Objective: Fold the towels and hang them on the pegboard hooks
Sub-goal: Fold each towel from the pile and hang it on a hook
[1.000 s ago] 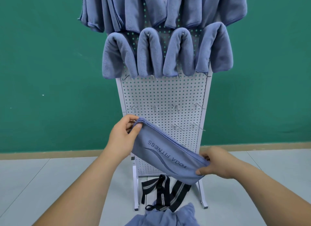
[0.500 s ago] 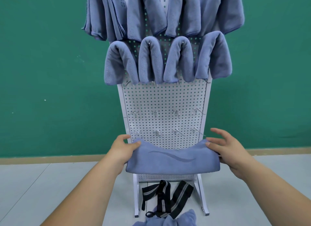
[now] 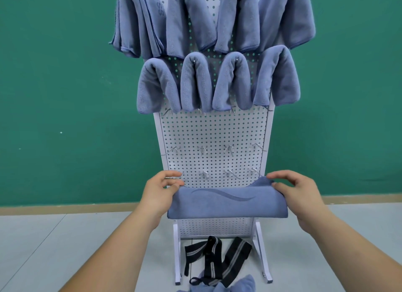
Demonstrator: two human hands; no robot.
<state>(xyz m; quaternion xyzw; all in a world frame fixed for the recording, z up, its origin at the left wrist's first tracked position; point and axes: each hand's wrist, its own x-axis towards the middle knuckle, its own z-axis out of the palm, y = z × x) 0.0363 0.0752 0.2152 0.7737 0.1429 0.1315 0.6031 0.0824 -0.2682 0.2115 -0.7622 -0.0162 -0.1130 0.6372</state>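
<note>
Lettering is scarce in the head view. We can read only a sideways "SS" on the leftmost towel of the top row, with the rest of the word lost in its folds. The folded towel that we hold shows a darker wave mark along its face and no words that we can make out.

That towel lies with its long axis level, running left to right across the lower front of the white pegboard. Its upper edge sags in the middle and rises at the right corner, while its lower edge is a straight fold. It hangs on nothing. Our left hand pinches the left end, thumb on the cloth and fingers curled above it. Our right hand grips the right end, with the thumb pressed to the top corner and the fingers arched over it.

Just above the towel sits a row of bare hooks, with the right corner close to the rightmost one. A second bare row is higher up. Above these, four folded blue towels are draped over hooks side by side, each bent into an arch with its ends hanging down. Another row of towels hangs above them, reaching the top edge of the view.

On the grey floor between the board's legs lie black straps with grey stripes. A heap of blue cloth lies at the bottom edge. A green wall stands behind.
</note>
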